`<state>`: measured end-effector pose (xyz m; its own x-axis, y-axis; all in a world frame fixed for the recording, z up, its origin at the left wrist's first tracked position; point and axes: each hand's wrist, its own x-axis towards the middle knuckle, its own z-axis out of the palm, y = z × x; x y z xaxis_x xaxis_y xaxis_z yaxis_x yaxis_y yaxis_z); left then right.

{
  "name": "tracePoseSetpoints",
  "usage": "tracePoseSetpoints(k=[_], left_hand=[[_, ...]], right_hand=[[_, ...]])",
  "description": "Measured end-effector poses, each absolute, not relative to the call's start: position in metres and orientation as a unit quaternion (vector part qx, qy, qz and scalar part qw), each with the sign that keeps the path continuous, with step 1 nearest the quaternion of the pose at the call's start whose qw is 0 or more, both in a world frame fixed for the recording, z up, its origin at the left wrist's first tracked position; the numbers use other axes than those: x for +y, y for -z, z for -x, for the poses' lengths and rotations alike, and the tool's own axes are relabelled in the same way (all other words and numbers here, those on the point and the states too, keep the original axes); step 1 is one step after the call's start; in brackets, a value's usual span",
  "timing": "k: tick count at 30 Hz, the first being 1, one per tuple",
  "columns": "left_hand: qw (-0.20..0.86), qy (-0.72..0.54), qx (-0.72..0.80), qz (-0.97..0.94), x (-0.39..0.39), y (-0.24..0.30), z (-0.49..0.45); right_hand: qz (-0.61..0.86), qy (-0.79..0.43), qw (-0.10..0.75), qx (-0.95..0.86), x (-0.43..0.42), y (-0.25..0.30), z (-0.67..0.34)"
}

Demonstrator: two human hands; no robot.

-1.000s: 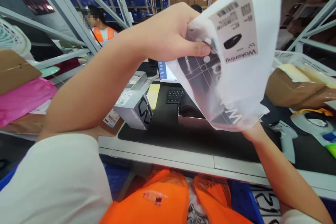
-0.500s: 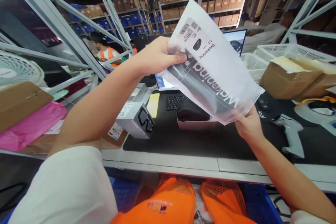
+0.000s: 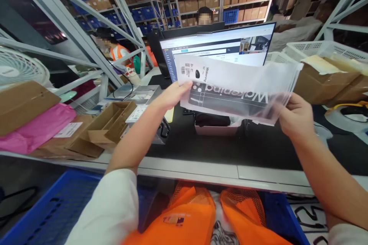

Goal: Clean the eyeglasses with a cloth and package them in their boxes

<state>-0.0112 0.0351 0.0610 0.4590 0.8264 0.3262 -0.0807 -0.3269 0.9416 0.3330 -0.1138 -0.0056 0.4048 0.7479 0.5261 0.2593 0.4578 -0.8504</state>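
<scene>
A translucent white plastic bag (image 3: 235,84) with a black printed logo and a barcode label is held nearly flat above the black desk mat (image 3: 230,149). My left hand (image 3: 172,95) pinches its left edge. Gripping its right edge is my right hand (image 3: 296,116). Under the bag a black item lies on a pinkish flat box (image 3: 214,128). Behind the bag stands a lit monitor (image 3: 218,44).
An open cardboard box (image 3: 103,126) and a pink mailer (image 3: 34,126) lie at the left, with a fan (image 3: 20,69) behind. Taped brown parcels (image 3: 330,76) and white baskets (image 3: 316,51) sit at the right. Two people work behind the shelving. A blue crate (image 3: 51,214) is below the desk edge.
The bag has dropped from a raised, tilted pose to nearly level in front of the monitor. My left arm has lowered, and my right hand has shifted to the bag's right edge.
</scene>
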Motion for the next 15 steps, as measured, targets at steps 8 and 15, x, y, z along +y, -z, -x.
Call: tracePoseSetpoints(k=[8,15], left_hand=[[0.563,-0.584,0.225,-0.54,0.024,-0.005,-0.008],[0.591,-0.633,0.163,-0.473,0.016,0.0,-0.02]], right_hand=[[0.573,-0.03,0.556,-0.601,-0.141,-0.065,-0.34],[0.58,0.071,0.447,-0.677,-0.16,-0.115,-0.345]])
